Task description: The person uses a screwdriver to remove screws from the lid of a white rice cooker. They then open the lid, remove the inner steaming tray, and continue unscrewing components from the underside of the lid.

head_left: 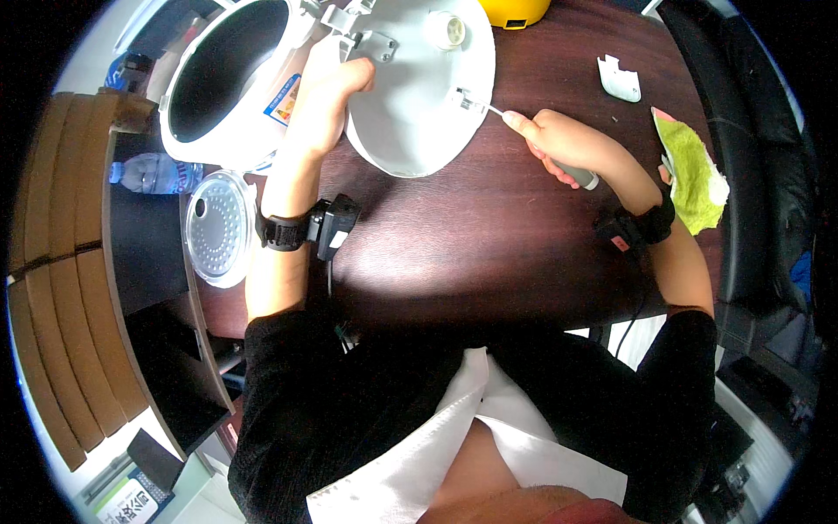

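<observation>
A white rice cooker [223,144] with a dark inner pot opening stands at the far left of the table, and its pale lid [419,131] is swung out to the right. My left hand [325,109] is closed on the lid close to its hinge side, though the fingertips are partly hidden. In my right hand [563,144] is a screwdriver [580,175] with a grey-green handle. Its thin shaft points left, and the tip meets a small latch fitting [467,101] at the lid's right edge. A round cap [449,30] sits on the lid's inner face.
To the right lie a white plastic cover piece [620,80] and a green cloth [694,175]. A yellow object [515,12] is at the back edge. At left are a round perforated plastic tray [223,229], a water bottle [157,174] and cardboard boxes [65,192].
</observation>
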### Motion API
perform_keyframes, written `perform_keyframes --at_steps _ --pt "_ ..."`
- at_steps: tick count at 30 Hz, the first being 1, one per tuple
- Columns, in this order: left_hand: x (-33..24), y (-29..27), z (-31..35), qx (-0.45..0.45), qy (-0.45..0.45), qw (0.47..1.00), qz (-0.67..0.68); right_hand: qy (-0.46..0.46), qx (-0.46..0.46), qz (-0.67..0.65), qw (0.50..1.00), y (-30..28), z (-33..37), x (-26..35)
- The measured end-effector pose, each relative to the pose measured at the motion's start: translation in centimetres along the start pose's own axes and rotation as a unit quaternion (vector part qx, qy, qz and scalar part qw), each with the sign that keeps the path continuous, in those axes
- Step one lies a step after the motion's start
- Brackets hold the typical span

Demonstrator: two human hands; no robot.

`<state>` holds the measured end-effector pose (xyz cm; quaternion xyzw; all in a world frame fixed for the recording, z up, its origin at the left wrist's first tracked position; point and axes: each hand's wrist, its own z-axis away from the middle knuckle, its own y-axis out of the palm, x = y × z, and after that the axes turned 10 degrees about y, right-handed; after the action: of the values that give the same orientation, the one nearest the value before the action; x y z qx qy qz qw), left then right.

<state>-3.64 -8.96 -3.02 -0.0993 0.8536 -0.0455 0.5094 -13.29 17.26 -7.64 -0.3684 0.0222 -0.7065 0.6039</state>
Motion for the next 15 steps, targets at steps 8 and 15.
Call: perform_keyframes --at_steps 8,15 --pt "0.0 0.0 0.1 0.018 0.029 0.999 -0.009 -0.044 -0.182 0.166 0.968 0.3 0.1 0.3" --pt "-0.2 0.0 0.1 0.000 0.002 1.000 -0.007 -0.067 -0.219 0.202 0.952 0.3 0.0 0.1"
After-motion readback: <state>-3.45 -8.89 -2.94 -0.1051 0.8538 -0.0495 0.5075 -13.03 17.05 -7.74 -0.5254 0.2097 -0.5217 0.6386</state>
